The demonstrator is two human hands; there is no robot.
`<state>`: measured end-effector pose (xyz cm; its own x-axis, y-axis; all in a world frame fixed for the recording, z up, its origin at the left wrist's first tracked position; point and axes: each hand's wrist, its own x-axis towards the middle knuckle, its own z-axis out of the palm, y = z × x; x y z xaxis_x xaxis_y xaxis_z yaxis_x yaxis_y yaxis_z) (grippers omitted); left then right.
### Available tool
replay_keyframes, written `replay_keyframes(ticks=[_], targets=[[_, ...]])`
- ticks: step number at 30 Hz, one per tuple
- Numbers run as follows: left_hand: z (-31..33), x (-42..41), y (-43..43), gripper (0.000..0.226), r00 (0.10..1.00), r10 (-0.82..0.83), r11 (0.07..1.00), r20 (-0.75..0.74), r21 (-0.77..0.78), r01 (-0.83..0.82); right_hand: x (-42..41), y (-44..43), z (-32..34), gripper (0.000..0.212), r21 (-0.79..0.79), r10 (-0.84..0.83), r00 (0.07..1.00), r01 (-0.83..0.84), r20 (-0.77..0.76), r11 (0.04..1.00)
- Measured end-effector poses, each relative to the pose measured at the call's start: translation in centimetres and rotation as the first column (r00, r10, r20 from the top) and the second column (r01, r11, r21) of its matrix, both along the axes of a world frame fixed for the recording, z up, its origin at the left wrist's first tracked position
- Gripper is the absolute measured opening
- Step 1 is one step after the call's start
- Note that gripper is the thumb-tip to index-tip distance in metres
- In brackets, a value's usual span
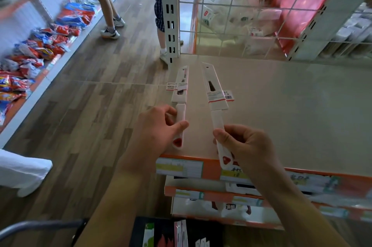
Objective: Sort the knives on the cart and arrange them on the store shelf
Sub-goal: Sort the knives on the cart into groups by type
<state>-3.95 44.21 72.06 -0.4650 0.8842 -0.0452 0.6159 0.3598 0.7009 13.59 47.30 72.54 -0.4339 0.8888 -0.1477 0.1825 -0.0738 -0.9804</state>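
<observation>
Two white-handled knives in white card sleeves are held over the beige store shelf. My left hand pinches the handle of the left knife, whose sleeve points away along the shelf's left edge. My right hand grips the handle of the right knife, its sleeve angled up and left. Both handles end in a red heart mark. At the bottom of the view the cart holds more packaged knives, partly hidden by my arms.
A wire grid panel and a slotted white upright stand at the shelf's back. Lower shelves with orange price strips are below. Two people stand in the aisle. Snack bags lie along the left shelf.
</observation>
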Motion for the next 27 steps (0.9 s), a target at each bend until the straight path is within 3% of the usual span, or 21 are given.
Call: replay_keyframes(ticks=[3, 6, 7, 9, 11, 14, 16, 22, 24, 27], targets=[[0.2, 0.3, -0.3, 0.041, 0.999, -0.016, 0.999, -0.032, 0.050, 0.018, -0.1, -0.2, 0.1, 0.008, 0.043, 0.008, 1.000, -0.010, 0.029, 0.999], [1.1, 1.1, -0.6, 0.037, 0.999, -0.039, 0.977, -0.038, 0.209, 0.046, 0.0, -0.5, 0.4, 0.010, 0.091, 0.011, 1.000, -0.014, 0.028, 0.996], [1.5, 1.4, -0.6, 0.033, 0.999, -0.047, 0.968, 0.018, 0.249, 0.041, 0.2, -0.7, 0.5, 0.010, 0.110, 0.016, 1.000, -0.019, 0.027, 0.994], [2.6, 1.9, -0.3, 0.025, 0.963, -0.044, 0.962, 0.265, 0.270, -0.031, 0.5, -1.0, 0.6, 0.010, 0.153, 0.017, 0.999, -0.024, 0.044, 0.988], [3.5, 2.4, 0.1, 0.025, 0.858, -0.033, 0.966, 0.512, 0.238, -0.104, 0.8, -1.3, 0.8, 0.011, 0.196, 0.008, 0.997, -0.023, 0.078, 0.980], [4.2, 3.5, 1.1, 0.024, 0.795, -0.052, 0.981, 0.604, 0.180, -0.073, 1.1, -1.4, 1.2, 0.010, 0.232, 0.023, 0.990, -0.055, 0.142, 0.971], [4.3, 4.3, 1.8, 0.019, 0.783, -0.051, 0.984, 0.619, 0.168, -0.068, 1.3, -1.2, 1.4, 0.006, 0.247, 0.032, 0.979, -0.082, 0.201, 0.966], [4.4, 5.3, 3.0, 0.015, 0.808, -0.025, 0.977, 0.589, 0.186, -0.105, 2.1, -0.7, 2.3, 0.034, 0.365, 0.006, 0.948, -0.127, 0.317, 0.922], [4.4, 5.6, 3.1, 0.014, 0.851, -0.003, 0.968, 0.525, 0.216, -0.130, 2.3, -0.7, 2.8, 0.048, 0.468, -0.116, 0.902, -0.103, 0.416, 0.878], [4.7, 6.0, 3.2, 0.016, 0.943, 0.024, 0.954, 0.331, 0.275, -0.121, 2.3, -1.3, 4.1, 0.065, 0.700, -0.374, 0.754, -0.155, 0.540, 0.697]])
